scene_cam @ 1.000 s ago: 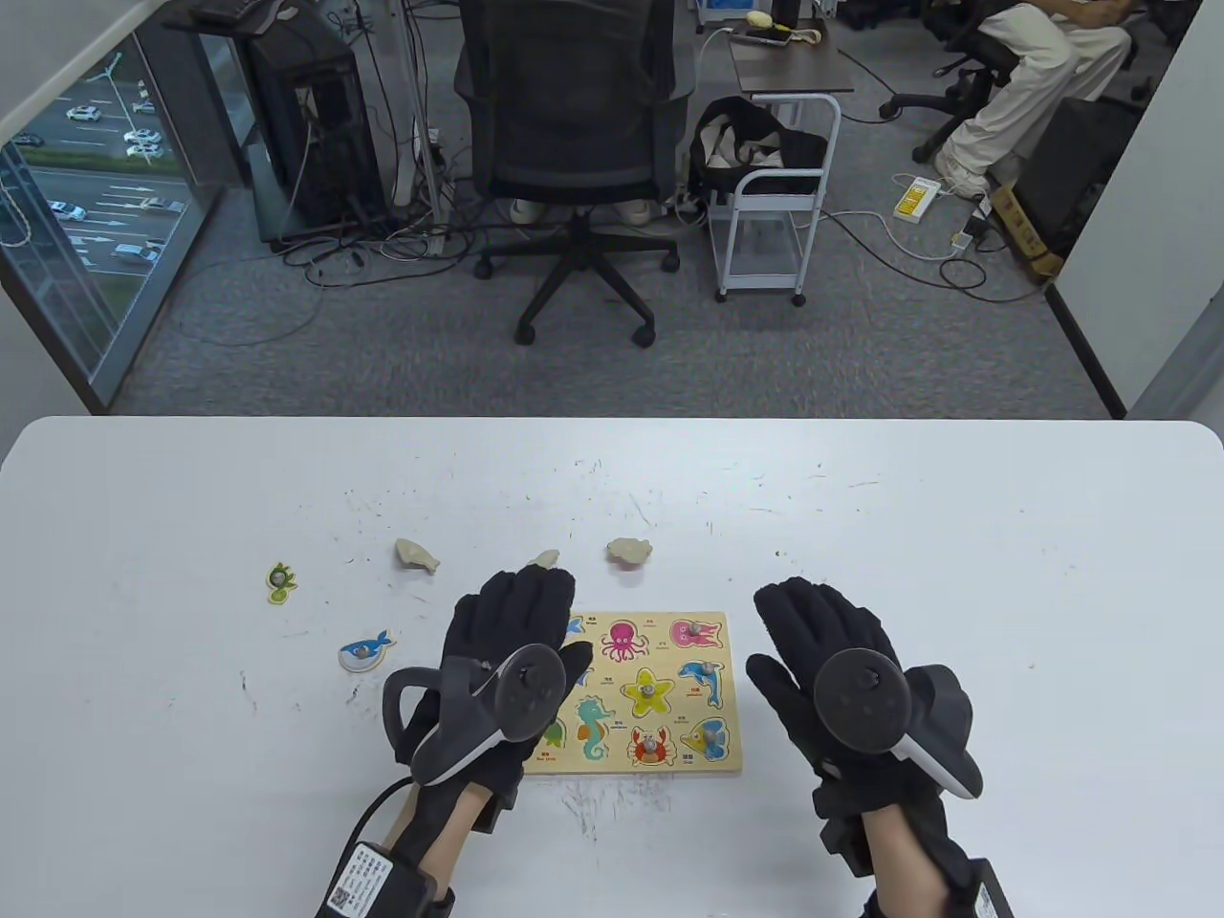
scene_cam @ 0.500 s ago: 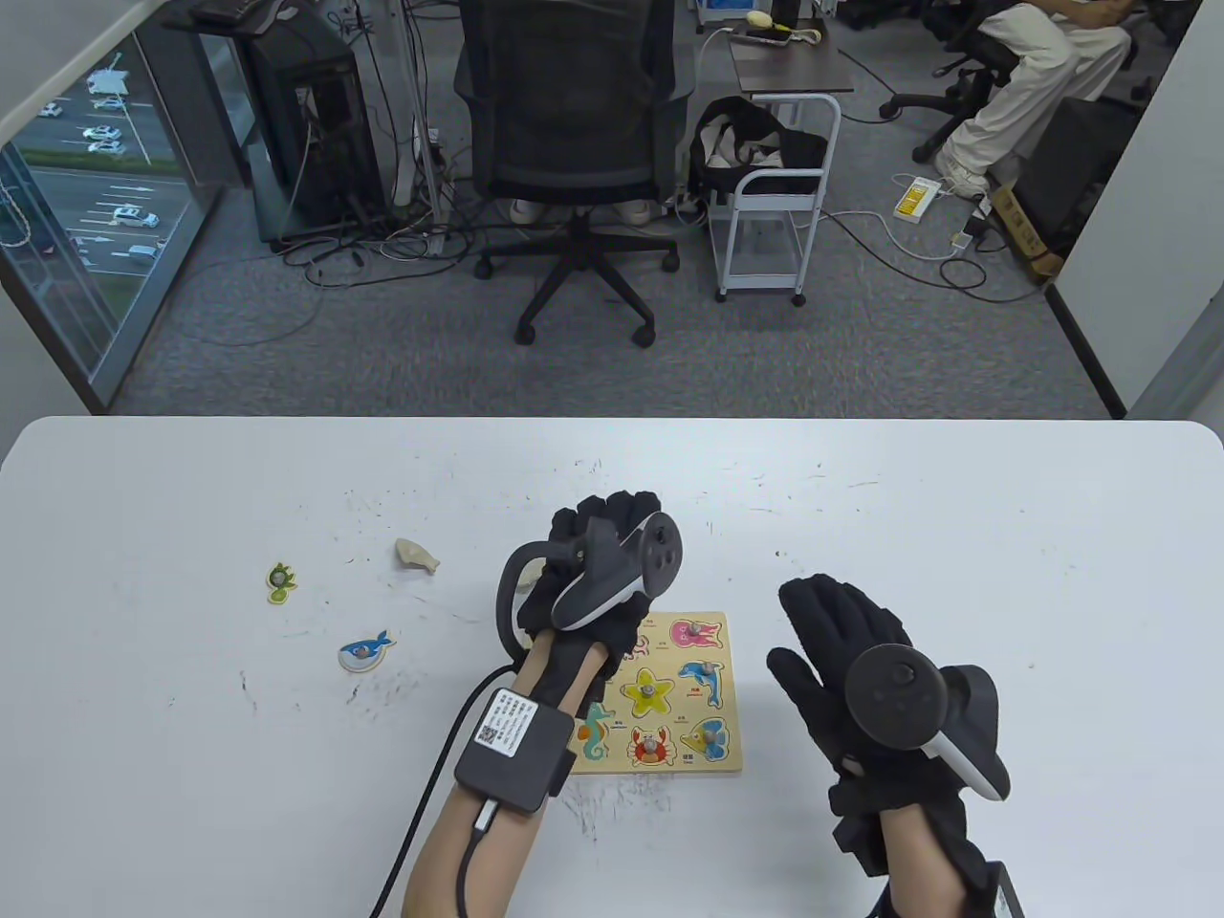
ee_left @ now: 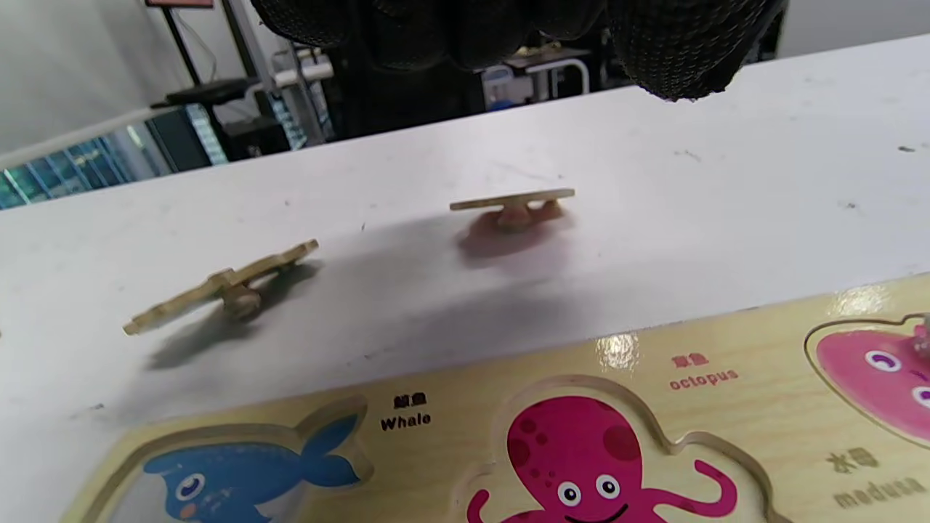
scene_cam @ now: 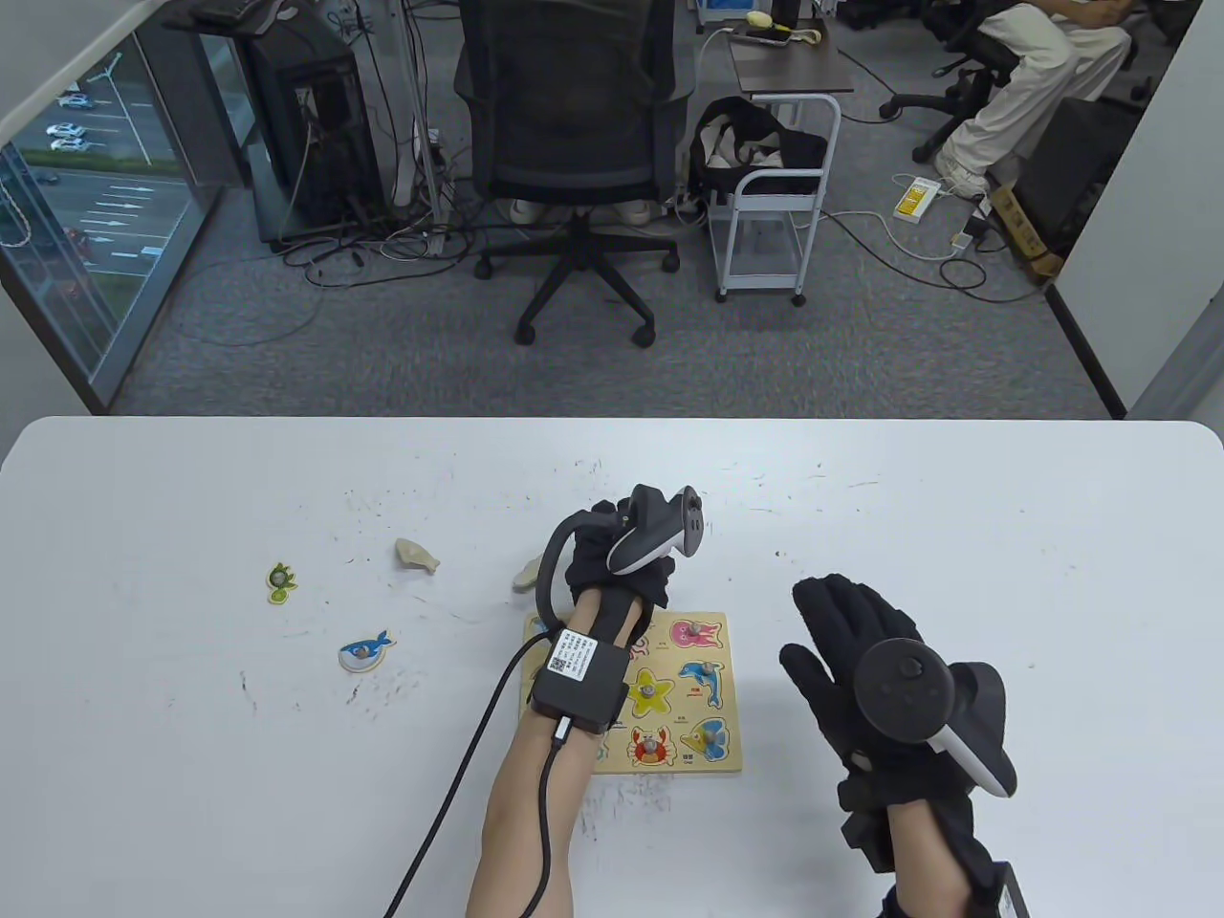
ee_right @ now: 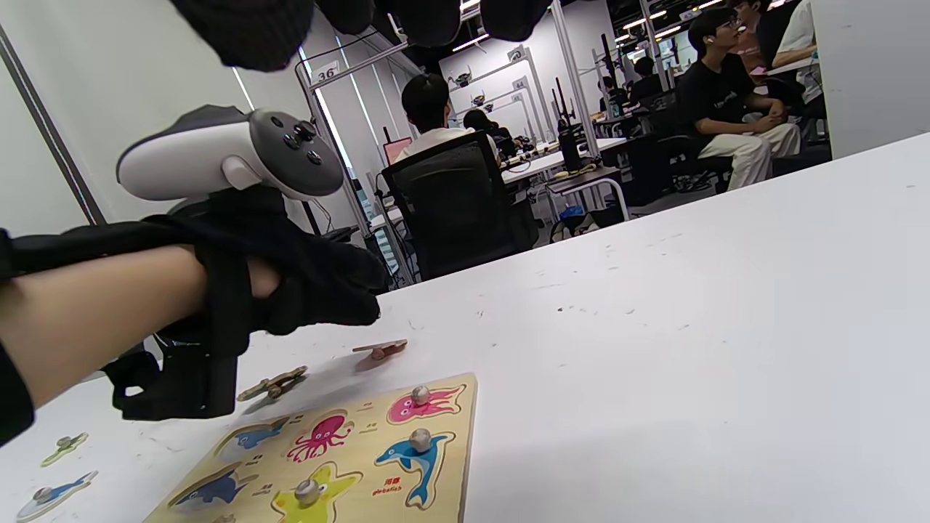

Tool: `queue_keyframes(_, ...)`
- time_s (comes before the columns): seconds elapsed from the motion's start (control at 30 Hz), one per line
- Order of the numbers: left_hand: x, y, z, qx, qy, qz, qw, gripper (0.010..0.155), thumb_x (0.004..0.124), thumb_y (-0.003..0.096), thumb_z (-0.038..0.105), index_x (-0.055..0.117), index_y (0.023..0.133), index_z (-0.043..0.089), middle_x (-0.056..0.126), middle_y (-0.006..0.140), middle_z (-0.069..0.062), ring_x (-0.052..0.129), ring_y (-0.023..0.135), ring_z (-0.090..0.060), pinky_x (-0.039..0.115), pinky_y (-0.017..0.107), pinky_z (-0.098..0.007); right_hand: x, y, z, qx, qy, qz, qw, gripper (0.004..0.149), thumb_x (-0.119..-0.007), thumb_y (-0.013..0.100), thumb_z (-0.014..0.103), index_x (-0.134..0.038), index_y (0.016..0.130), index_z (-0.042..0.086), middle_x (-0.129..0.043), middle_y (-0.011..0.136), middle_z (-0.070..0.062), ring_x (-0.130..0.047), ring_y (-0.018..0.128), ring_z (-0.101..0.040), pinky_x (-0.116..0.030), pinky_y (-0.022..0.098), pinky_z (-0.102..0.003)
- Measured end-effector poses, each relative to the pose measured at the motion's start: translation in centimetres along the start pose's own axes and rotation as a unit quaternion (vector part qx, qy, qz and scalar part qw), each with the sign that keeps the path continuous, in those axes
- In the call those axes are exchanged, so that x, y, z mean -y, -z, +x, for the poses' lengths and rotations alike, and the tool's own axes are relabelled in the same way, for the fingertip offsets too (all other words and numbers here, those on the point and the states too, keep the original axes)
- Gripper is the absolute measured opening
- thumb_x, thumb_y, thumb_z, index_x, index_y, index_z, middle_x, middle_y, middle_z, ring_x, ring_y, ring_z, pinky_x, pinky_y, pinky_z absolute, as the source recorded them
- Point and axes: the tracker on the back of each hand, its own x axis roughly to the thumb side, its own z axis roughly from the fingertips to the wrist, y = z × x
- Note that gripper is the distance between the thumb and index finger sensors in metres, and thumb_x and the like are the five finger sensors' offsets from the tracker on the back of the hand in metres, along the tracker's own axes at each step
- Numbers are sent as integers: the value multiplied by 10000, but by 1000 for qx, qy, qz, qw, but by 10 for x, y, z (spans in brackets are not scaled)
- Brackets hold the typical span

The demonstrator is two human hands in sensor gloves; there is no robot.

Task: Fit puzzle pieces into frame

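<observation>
The wooden puzzle frame (scene_cam: 703, 765) lies near the front middle of the table and also shows in the left wrist view (ee_left: 763, 407) and the right wrist view (ee_right: 447, 465). Its whale slot (ee_left: 240, 472) and octopus slot (ee_left: 596, 465) hold no piece. My left hand (scene_cam: 612, 540) reaches past the frame's far edge, fingers curled down just above a face-down piece (ee_left: 512, 203), not touching it. A second face-down piece (scene_cam: 526, 574) lies to its left. My right hand (scene_cam: 841, 622) is open and flat, right of the frame, holding nothing.
A third face-down piece (scene_cam: 417, 555), a green turtle piece (scene_cam: 280, 583) and a blue whale piece (scene_cam: 366, 652) lie on the table left of the frame. The left glove's cable (scene_cam: 449, 794) trails toward the front edge.
My left hand has moved from over the frame's left side forward and to the right, past the far edge, over the face-down piece. My right hand has drifted slightly right and nearer the front.
</observation>
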Motion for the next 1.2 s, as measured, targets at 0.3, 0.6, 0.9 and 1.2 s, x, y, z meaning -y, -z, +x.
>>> queue_keyframes(0.3,21,28,3,-6,7,-38,999,729,760,518,570,459,1160,399,575,1263,61,634,1159,-231,571,883,-451,4,-1,-10,-13,23,-5,1000,638,-763,496,514,-569,1082,353,-575,1188,-7,-562,1109,-366,-443,821,-583)
queue_keyframes(0.6,31,40,3,-12,7,-60,998,689,766,526,536,506,1148,394,622,1243,71,665,1145,-200,596,871,-429,3,0,-8,-16,16,1,1000,627,-757,498,514,-580,1078,354,-581,1186,-8,-560,1108,-368,-439,822,-582)
queue_keyframes(0.9,33,39,5,-26,32,-38,998,639,784,539,460,520,1121,436,637,1214,141,704,1119,-147,613,864,-409,2,1,-7,-16,14,6,1000,597,-743,506,504,-604,1068,360,-595,1181,-12,-563,1107,-367,-442,821,-580)
queue_keyframes(1.2,19,23,-7,7,51,21,998,532,725,557,387,622,1077,427,773,1137,142,812,1042,-136,684,810,-386,0,2,-5,-12,8,12,1000,594,-741,506,502,-607,1067,356,-600,1178,-6,-567,1106,-365,-444,821,-578)
